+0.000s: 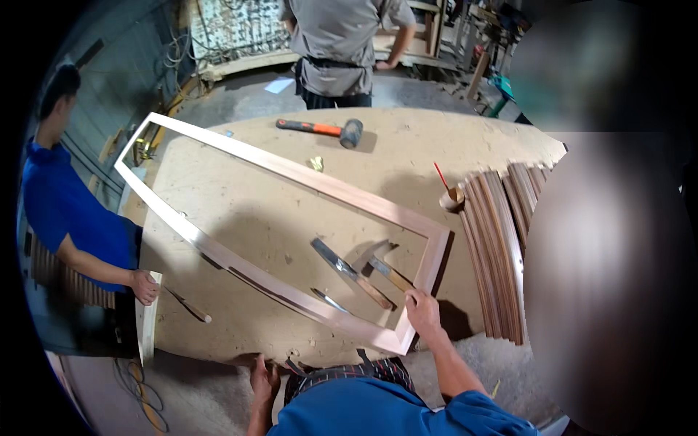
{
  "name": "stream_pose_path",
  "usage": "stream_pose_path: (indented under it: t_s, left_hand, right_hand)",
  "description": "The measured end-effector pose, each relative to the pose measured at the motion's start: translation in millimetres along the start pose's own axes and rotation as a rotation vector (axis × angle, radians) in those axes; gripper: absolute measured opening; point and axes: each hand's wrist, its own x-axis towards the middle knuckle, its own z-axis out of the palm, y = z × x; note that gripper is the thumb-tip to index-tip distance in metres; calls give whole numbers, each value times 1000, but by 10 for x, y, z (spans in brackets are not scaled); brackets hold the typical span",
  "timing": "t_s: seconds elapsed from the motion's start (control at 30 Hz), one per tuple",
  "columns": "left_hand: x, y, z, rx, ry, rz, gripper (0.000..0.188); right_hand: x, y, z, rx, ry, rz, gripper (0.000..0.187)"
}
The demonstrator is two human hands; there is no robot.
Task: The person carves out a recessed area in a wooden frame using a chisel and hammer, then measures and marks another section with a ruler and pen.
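A long wooden frame (pixel 287 169), narrow and pale, lies slantwise across the wooden worktable (pixel 240 174). My right hand (pixel 424 312) is closed on the handle end of a claw-like hammer (pixel 389 270), its head resting inside the frame's near right end. Beside the hammer lies a long flat-bladed tool with a wooden handle (pixel 352 274), perhaps a chisel. A smaller pointed blade (pixel 331 299) is partly under the frame's near rail. Down at the table's front edge is my left hand (pixel 264 378), fingers curled; what they hold, if anything, is hidden.
A black-headed mallet (pixel 320 129) lies beyond the frame. Stacked wooden strips (pixel 494 254) and a cup with a red stick (pixel 451 198) stand right. A person in blue (pixel 80 211) holds a board (pixel 147 320) at left, near a thin tool (pixel 189 305). Another person (pixel 342 43) stands beyond.
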Motion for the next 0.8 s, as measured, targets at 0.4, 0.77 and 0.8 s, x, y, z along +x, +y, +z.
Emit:
stream_pose_path:
  t_s: [0.4,0.77,0.8]
  left_hand:
    - [3,335,-175,-409,-165,-32,22]
    - [309,500,-296,15,-263,29,23]
    - [282,528,-301,-60,-301,-14,25]
  right_hand:
    - [420,-129,86,201,-10,-47,17]
    - [342,278,-1351,219,389,189,11]
    - [227,318,-1272,168,323,219,12]
